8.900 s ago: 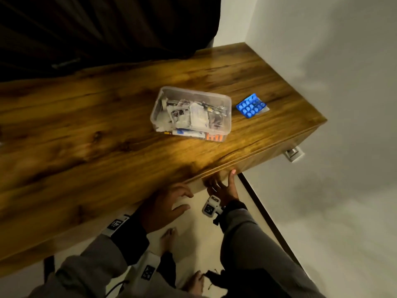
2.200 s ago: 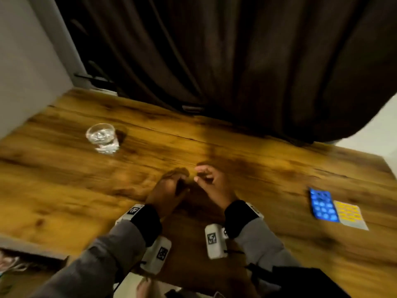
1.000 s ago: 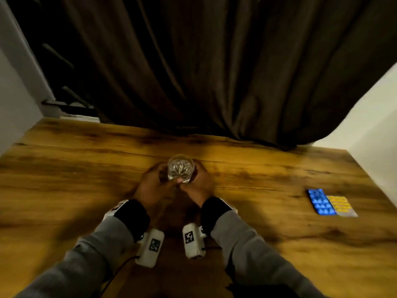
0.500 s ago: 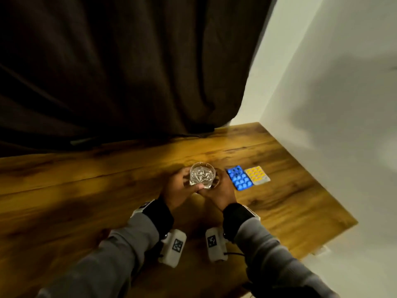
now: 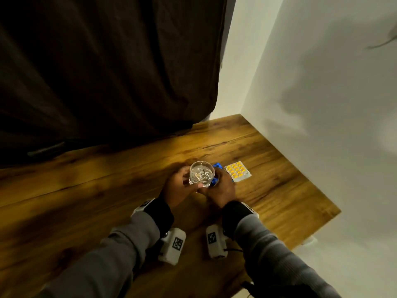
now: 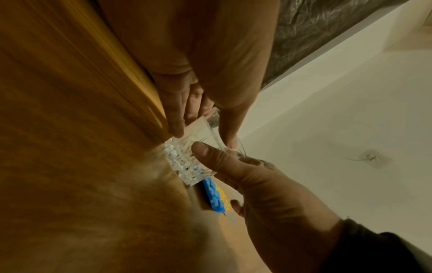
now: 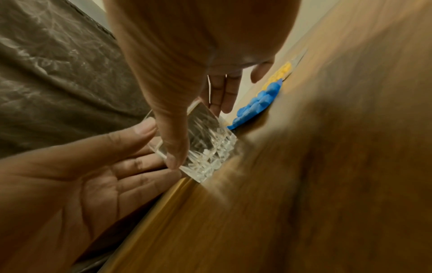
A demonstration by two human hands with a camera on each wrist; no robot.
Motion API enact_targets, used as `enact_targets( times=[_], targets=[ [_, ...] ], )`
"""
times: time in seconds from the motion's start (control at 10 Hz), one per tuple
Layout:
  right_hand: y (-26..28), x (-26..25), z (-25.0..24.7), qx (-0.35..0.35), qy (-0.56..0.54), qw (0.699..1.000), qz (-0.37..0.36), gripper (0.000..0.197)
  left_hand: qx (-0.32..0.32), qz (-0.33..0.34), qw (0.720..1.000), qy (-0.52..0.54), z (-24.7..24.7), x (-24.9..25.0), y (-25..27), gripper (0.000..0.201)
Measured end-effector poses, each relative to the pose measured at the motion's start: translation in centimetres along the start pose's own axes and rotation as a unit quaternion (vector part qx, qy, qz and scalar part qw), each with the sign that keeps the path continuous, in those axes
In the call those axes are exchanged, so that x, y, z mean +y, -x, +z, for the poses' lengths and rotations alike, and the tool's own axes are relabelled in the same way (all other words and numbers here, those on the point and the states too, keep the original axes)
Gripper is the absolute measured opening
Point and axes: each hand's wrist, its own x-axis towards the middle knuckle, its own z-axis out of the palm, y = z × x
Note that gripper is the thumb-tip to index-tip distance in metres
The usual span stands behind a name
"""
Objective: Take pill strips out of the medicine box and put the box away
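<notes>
A cut-glass tumbler (image 5: 202, 174) with water is held between both hands, right beside the pill strips. My left hand (image 5: 181, 186) wraps its left side and my right hand (image 5: 222, 187) its right side. In the left wrist view the glass (image 6: 187, 162) has its base at the table; I cannot tell whether it touches. The blue pill strip (image 5: 217, 165) lies mostly hidden behind the glass and shows clearly in the right wrist view (image 7: 257, 103). The yellow pill strip (image 5: 237, 174) lies flat just right of it. No medicine box is in view.
The wooden table (image 5: 86, 201) ends at a white wall (image 5: 322, 104) on the right, with its corner near the strips. A dark curtain (image 5: 107, 72) hangs behind the table. The table's front right edge (image 5: 318, 231) is close to my right arm.
Both hands have carried the glass rightward across the table, up against the blue strip. The view has swung to the table's right corner.
</notes>
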Motion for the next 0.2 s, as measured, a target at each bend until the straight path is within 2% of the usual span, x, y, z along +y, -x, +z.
enact_targets(
  times=[0.1,0.2],
  targets=[
    [0.2,0.5,-0.2,-0.022,-0.007,0.999,-0.036,0.076,-0.004,-0.005,1.000,0.000,-0.1,-1.0,0.4,0.064],
    [1.2,0.3,-0.3,0.003,-0.015,0.999,-0.043,0.099,-0.002,-0.022,0.999,-0.024,-1.5,-2.0,1.7,0.067]
  ],
)
